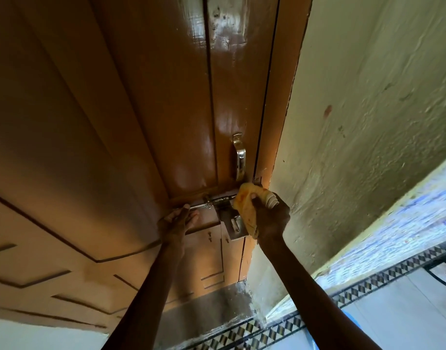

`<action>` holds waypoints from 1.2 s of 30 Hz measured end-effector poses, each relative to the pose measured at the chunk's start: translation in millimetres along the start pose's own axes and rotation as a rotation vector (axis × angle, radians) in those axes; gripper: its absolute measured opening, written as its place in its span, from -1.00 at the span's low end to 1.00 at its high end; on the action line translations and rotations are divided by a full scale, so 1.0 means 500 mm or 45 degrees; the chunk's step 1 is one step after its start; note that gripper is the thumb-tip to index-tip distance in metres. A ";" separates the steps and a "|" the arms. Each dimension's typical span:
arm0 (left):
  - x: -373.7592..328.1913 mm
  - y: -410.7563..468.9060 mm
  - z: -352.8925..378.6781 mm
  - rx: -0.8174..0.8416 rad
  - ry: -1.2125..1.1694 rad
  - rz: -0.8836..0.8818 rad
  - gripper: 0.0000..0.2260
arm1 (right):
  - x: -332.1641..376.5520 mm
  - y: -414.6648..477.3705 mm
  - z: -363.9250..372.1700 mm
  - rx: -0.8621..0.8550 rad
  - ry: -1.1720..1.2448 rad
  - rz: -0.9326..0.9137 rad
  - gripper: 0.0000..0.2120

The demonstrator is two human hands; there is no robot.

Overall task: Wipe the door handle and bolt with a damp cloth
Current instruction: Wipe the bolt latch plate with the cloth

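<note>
A brown wooden door (115, 122) fills the view. Its shiny metal pull handle (239, 157) stands upright near the door's right edge. Below it runs a horizontal metal sliding bolt (216, 202) with a hasp plate (233, 226) hanging down. My right hand (269, 218) grips a yellow-orange cloth (245, 205) and presses it against the bolt's right end, just under the handle. My left hand (177, 221) rests on the door at the bolt's left end, fingers touching the rod. The bolt's right end is hidden by the cloth.
A rough cream plastered wall (368, 122) stands right of the brown door frame (280, 122). Blue patterned tiles (406, 218) and a black-and-white border strip (368, 284) run along the lower right. A grey threshold (211, 311) lies under the door.
</note>
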State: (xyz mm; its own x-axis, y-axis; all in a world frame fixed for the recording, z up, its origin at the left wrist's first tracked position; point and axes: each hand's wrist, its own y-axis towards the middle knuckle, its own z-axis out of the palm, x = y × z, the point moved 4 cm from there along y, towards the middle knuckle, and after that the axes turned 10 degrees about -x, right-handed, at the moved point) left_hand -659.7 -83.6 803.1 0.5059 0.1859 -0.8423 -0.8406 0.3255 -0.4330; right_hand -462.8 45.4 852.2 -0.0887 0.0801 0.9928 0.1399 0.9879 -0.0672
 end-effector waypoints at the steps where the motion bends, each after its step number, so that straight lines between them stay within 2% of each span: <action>1: 0.001 0.001 -0.002 -0.001 -0.010 0.012 -0.91 | 0.018 -0.004 -0.005 -0.085 -0.132 -0.296 -0.82; 3: 0.000 0.004 0.000 -0.009 -0.023 0.028 -0.90 | 0.041 -0.018 -0.010 -0.165 -0.250 -0.751 -0.75; 6: 0.003 0.002 -0.001 -0.017 -0.097 0.018 -0.75 | 0.009 -0.031 0.019 -0.025 -0.342 -1.029 -0.72; 7: 0.002 -0.001 0.000 -0.006 -0.109 0.011 -0.73 | -0.013 -0.039 0.040 0.057 -0.372 -1.062 -0.73; 10: 0.002 -0.002 0.002 0.025 -0.083 0.024 -0.91 | -0.056 -0.065 0.085 0.218 -0.343 -1.067 -0.66; 16: 0.008 0.002 0.001 0.007 -0.067 0.075 -0.87 | -0.045 -0.025 0.057 0.262 -0.247 -1.145 -0.67; 19: 0.011 0.004 -0.003 -0.012 -0.047 0.078 -0.87 | -0.051 -0.064 0.091 0.231 -0.363 -1.106 -0.55; 22: 0.016 0.010 -0.008 0.013 -0.051 0.028 -0.89 | -0.041 -0.087 0.105 0.347 -0.473 -1.294 -0.52; 25: 0.015 0.007 -0.009 0.028 -0.052 -0.019 -0.97 | -0.025 -0.068 0.094 0.462 -0.549 -1.519 -0.57; 27: 0.015 -0.001 -0.007 0.030 -0.056 -0.020 -0.96 | -0.028 -0.047 0.092 0.470 -0.547 -1.481 -0.60; 30: 0.013 -0.006 -0.009 0.018 -0.029 -0.010 -0.95 | -0.032 -0.065 0.106 0.366 -0.406 -1.102 -0.66; 33: 0.012 0.001 -0.017 0.011 0.026 -0.009 -0.96 | -0.033 -0.118 0.133 0.370 -0.355 -1.087 -0.66; 36: 0.006 0.001 -0.021 0.051 0.084 0.007 -0.95 | -0.035 -0.097 0.125 0.373 -0.322 -1.045 -0.74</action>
State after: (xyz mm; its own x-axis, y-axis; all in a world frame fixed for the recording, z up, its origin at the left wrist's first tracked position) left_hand -660.7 -92.4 797.0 0.4865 0.1266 -0.8645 -0.8340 0.3621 -0.4163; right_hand -529.9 4.5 831.7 -0.2689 -0.6715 0.6904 -0.3162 0.7387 0.5953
